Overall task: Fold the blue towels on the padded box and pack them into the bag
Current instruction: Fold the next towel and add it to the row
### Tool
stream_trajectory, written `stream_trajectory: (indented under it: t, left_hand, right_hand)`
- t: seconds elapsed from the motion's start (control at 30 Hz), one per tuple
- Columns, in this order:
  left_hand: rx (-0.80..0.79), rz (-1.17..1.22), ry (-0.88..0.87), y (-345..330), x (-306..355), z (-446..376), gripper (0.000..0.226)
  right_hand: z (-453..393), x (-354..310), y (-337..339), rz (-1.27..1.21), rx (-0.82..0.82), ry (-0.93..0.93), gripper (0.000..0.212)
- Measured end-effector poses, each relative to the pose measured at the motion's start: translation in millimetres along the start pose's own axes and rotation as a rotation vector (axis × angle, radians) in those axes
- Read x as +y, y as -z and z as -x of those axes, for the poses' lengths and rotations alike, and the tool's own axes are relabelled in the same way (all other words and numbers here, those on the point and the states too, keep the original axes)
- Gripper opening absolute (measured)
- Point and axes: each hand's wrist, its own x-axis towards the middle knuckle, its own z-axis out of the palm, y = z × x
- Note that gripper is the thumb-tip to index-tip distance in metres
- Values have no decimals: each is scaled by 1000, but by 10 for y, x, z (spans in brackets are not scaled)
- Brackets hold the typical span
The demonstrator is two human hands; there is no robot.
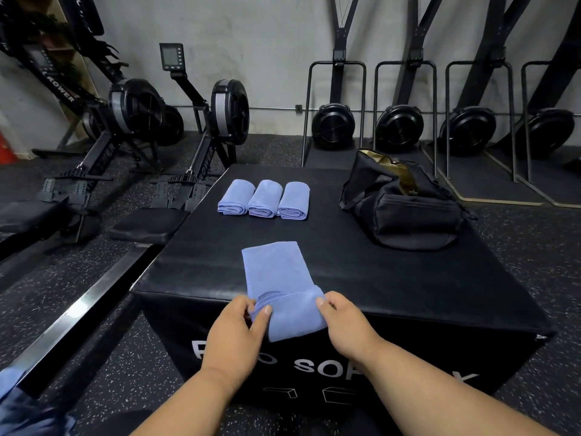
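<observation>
A blue towel [276, 272] lies as a long strip on the black padded box [393, 278], its near end turned over at the box's front edge. My left hand [234, 335] pinches the left side of that turned end. My right hand [344, 325] grips its right side. Three folded blue towels [263, 199] lie side by side at the far left of the box top. A black bag [405, 202] stands on the far right of the box, its top open and showing a tan lining.
Rowing machines [132, 121] stand on the rubber floor to the left, a black rail [72, 313] runs beside the box. Ski machines with round flywheels [399, 127] line the back wall. A bit of blue cloth [12, 382] shows at the lower left.
</observation>
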Motion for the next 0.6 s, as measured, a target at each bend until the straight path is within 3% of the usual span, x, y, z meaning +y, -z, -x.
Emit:
stream_trajectory:
  t: [0.1,0.2,0.27,0.4,0.53,0.6]
  left_hand:
    - [-51,60,44,-30,-68,-87,25]
    - [-227,67,-64,-72,-177,-152,68]
    - [-313,-69,-155,-101,-241,-223,78]
    - [-340,-332,-265,-112,-253,-395,66]
    - [-323,-433,-312,-94,-97,-534,27]
    - [-303,-435,-329,-90,-63,-588,28]
  right_hand:
    - [12,-8,6,12,-12,30,36]
    - [29,-25,19,19,-34,75,35]
    - [31,-29,25,8,-58,99,36]
    - [34,-51,36,-6,-85,119,36]
    - [17,-27,48,6,-70,112,38]
    - [0,4,50,53,-46,107,45]
